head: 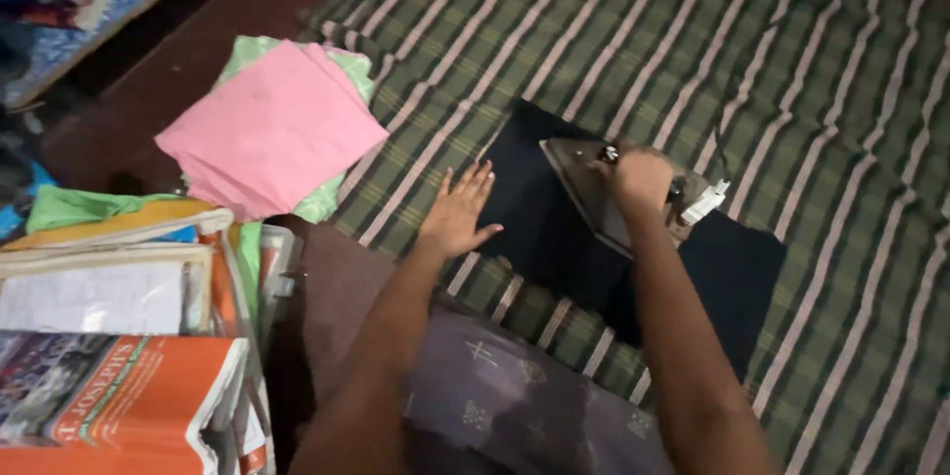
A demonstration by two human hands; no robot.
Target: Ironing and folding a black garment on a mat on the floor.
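A dark folded cloth (pixel 554 228) lies flat on a green striped sheet (pixel 693 30) spread over the floor. My right hand (pixel 641 178) grips the handle of a metal clothes iron (pixel 589 183) that rests on the dark cloth, its tip pointing to the upper left. My left hand (pixel 457 213) lies flat with fingers spread on the striped sheet, touching the cloth's left edge. A cord plug or white part (pixel 705 203) shows at the iron's rear.
A stack of folded pink and light green cloths (pixel 272 129) sits to the left on the brown floor. Bags stuffed with papers and cloth (pixel 119 336) stand at lower left. My purple patterned garment (pixel 515 396) fills the bottom centre.
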